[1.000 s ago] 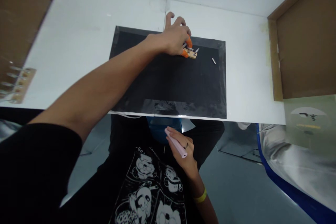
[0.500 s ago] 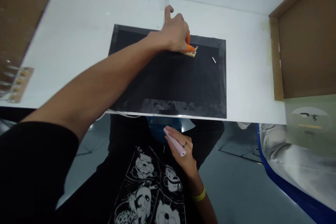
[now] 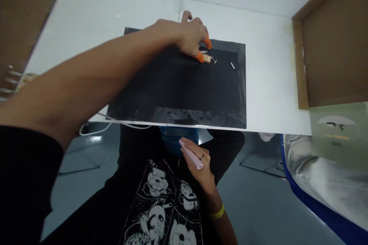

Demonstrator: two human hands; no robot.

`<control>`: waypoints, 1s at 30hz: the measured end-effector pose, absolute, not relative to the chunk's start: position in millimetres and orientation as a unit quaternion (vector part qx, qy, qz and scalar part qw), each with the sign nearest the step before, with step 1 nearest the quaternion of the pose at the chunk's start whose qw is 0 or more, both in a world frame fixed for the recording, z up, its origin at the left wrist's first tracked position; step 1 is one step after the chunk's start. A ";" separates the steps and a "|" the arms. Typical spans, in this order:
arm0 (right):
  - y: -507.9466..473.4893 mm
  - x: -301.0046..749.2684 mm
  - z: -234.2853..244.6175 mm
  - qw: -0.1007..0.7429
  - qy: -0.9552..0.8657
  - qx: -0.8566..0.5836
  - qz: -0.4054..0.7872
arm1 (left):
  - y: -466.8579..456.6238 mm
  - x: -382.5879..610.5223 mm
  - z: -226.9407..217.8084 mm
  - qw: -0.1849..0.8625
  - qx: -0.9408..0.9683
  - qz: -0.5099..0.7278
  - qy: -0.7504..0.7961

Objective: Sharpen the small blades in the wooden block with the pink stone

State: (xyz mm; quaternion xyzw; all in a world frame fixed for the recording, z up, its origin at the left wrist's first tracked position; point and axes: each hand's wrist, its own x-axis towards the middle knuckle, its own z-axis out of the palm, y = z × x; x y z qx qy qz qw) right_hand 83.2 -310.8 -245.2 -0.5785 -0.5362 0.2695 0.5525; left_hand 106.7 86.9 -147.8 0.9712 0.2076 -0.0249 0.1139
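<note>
My left hand reaches to the far side of a black mat on the white table. Its fingertips wear orange finger cots and are pinched on a small wooden block with thin metal pins sticking out. A short loose metal pin lies on the mat just right of the block. My right hand stays close to my chest below the table edge, closed round a pink stick-shaped tool. A ring and a yellow wristband show on that hand.
A brown cardboard box stands at the right of the table, another cardboard piece at the far left. A blurred wooden rack with pins sits at the left edge. A white cable hangs off the front. A blue plastic-lined bin is at lower right.
My left forearm has risen closer to the camera. The hand kept its pinch on the wooden block and shifted it slightly. My right hand stayed still with the pink tool.
</note>
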 end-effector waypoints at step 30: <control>-309.5 86.4 -249.2 0.536 -0.526 -0.586 0.303 | 52.3 122.6 -154.2 -0.045 0.992 -0.020 0.117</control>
